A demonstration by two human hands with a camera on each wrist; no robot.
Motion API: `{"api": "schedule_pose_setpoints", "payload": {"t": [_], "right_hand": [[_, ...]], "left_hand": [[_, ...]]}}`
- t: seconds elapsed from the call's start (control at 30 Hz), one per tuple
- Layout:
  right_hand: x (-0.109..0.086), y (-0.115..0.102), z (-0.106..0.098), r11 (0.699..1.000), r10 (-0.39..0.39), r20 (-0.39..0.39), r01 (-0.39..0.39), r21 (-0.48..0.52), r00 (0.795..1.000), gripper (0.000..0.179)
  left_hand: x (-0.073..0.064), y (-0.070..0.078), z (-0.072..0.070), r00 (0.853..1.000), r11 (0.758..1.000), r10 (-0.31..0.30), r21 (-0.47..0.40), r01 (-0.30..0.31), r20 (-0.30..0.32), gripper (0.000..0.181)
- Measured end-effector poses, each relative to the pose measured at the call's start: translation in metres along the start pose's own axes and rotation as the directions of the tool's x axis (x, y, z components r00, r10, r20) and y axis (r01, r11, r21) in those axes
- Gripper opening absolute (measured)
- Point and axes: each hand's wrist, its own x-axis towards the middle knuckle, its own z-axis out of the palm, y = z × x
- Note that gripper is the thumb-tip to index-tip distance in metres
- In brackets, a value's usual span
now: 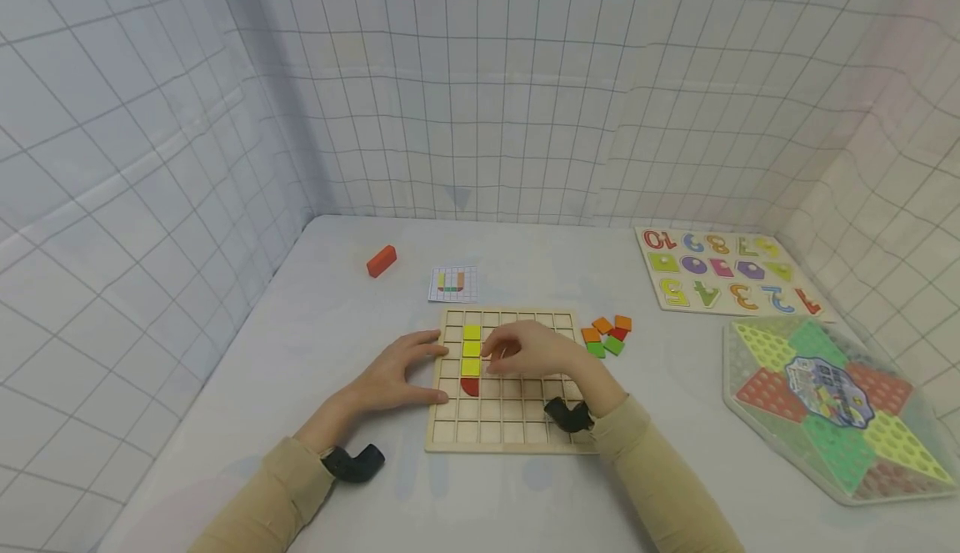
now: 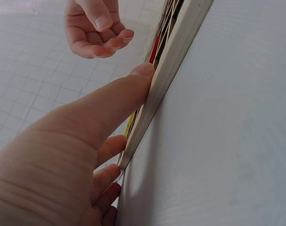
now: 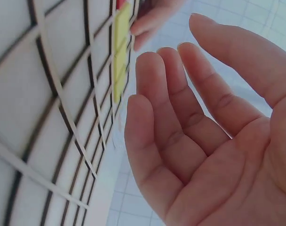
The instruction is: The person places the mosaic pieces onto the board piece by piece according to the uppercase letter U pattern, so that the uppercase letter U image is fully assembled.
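A wooden grid board [image 1: 491,434] lies on the table. Three yellow square tiles [image 1: 471,349] fill a column near its left side, with a red rounded tile [image 1: 470,386] directly below them. My left hand [image 1: 390,378] touches the board's left edge with thumb and fingers spread, as the left wrist view also shows. Over the board, just right of the yellow tiles, hovers my right hand [image 1: 532,349]. Its fingers are loosely bent, and the right wrist view shows nothing between fingers [image 3: 150,75] and thumb.
Right of the board lie loose orange, green and red tiles [image 1: 602,325]. A pattern card [image 1: 453,284] sits behind the board, a red block [image 1: 382,261] farther left. On the right are a number puzzle board [image 1: 720,269] and a hexagonal game board [image 1: 840,407].
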Motion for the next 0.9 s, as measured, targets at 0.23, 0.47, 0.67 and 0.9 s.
{"api": "schedule_pose_setpoints", "payload": {"t": [0.23, 0.47, 0.67, 0.9], "right_hand": [[-0.016, 0.002, -0.018, 0.997, -0.007, -0.087, 0.014, 0.081, 0.996, 0.026], [-0.034, 0.007, -0.036, 0.989, -0.014, -0.187, 0.042, 0.142, 0.982, 0.022], [-0.047, 0.022, -0.049, 0.986, 0.013, -0.283, 0.035, 0.163, 0.959, 0.019], [-0.059, 0.035, -0.060, 0.983, 0.049, -0.364, 0.021, 0.184, 0.930, 0.021]], "left_hand": [[0.000, 0.001, -0.001, 1.000, 1.000, 0.026, -0.009, -0.026, -0.008, 0.066], [-0.001, 0.000, 0.000, 0.999, 0.999, 0.034, 0.003, -0.034, -0.011, 0.066], [0.000, 0.000, 0.000, 0.999, 0.999, 0.036, 0.004, -0.036, -0.015, 0.066], [0.000, 0.001, -0.001, 0.999, 0.999, 0.038, 0.002, -0.038, -0.017, 0.066]]}}
